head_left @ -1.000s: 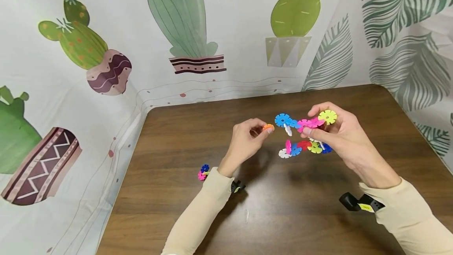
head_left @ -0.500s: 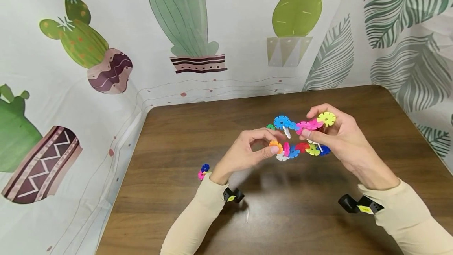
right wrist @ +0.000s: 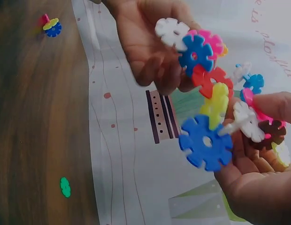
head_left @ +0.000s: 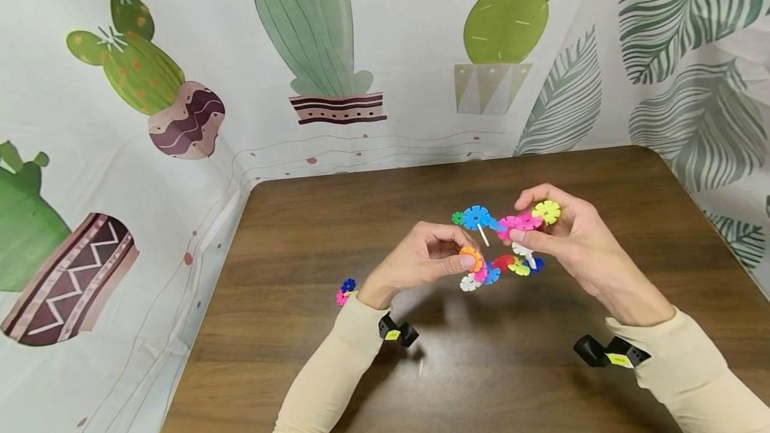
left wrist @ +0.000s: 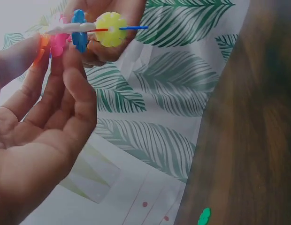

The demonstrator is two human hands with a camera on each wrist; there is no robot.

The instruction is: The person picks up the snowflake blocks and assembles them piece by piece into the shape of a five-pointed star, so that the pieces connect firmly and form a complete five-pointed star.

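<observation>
My right hand (head_left: 568,236) pinches pink notched discs (head_left: 522,221) of a chain of interlocking flower discs held above the table. A yellow disc (head_left: 547,212) stands out beside those fingers, and a light blue disc (head_left: 476,218) sits at the upper left end. The lower branch runs through white, dark blue (right wrist: 197,147), lime, red (right wrist: 209,77) and mid-blue discs to a pink one and a white disc (right wrist: 171,33). Between thumb and fingers, my left hand (head_left: 421,256) pinches an orange disc (head_left: 472,259) right at that pink disc. The left fingers partly hide the orange disc.
A loose green disc (right wrist: 65,187) lies on the brown wooden table (head_left: 289,239), beyond the chain. Farther left sits a small joined cluster of pink, yellow and blue discs (head_left: 345,291). A cloth printed with cacti and leaves (head_left: 415,32) hangs behind the table.
My left hand has brought the orange disc down and right to the lower branch's pink disc. The chain in my right hand has shifted slightly left and down, and the green disc has come into view.
</observation>
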